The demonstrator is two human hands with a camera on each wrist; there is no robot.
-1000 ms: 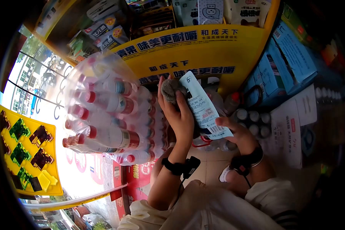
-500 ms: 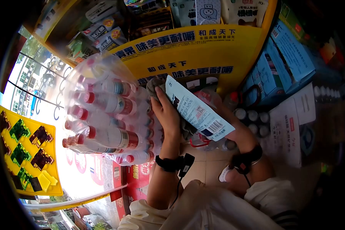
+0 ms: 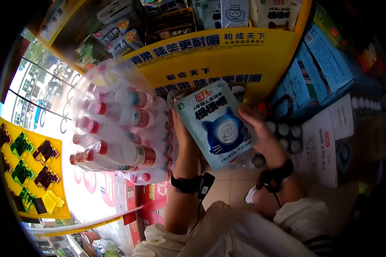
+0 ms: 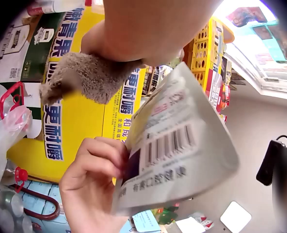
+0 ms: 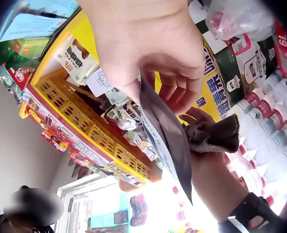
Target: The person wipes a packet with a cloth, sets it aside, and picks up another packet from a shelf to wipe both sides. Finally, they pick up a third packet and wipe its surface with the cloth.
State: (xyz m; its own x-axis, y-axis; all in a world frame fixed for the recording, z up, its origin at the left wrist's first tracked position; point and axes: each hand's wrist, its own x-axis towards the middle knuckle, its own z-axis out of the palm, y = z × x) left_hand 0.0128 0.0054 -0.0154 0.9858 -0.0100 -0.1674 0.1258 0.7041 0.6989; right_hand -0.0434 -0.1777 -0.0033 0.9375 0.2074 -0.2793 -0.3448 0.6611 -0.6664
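A pale blue-green pouch (image 3: 203, 141) with a dark blue cat face shows its printed front in the head view. My right hand (image 3: 266, 137) pinches its right side between thumb and fingers. Its barcoded back (image 4: 182, 170) appears in the left wrist view. My left hand (image 3: 182, 137) is at the pouch's left side, partly hidden behind it. A grey-brown fuzzy cloth (image 4: 92, 77) is gripped in the left hand and sticks out past the pouch's upper left corner.
Plastic-wrapped red-capped bottles (image 3: 126, 115) are stacked at left. Ahead stands a yellow display shelf (image 3: 261, 47) bearing more pouches. Blue cartons (image 3: 326, 64), a white carton (image 3: 326, 145) and several cans (image 3: 283, 129) are at right. Tiled floor (image 3: 231, 188) lies below.
The pouch has turned from its barcoded back to its cat-face front. My left hand, with the cloth, has moved down and left from the pouch's top to its left side.
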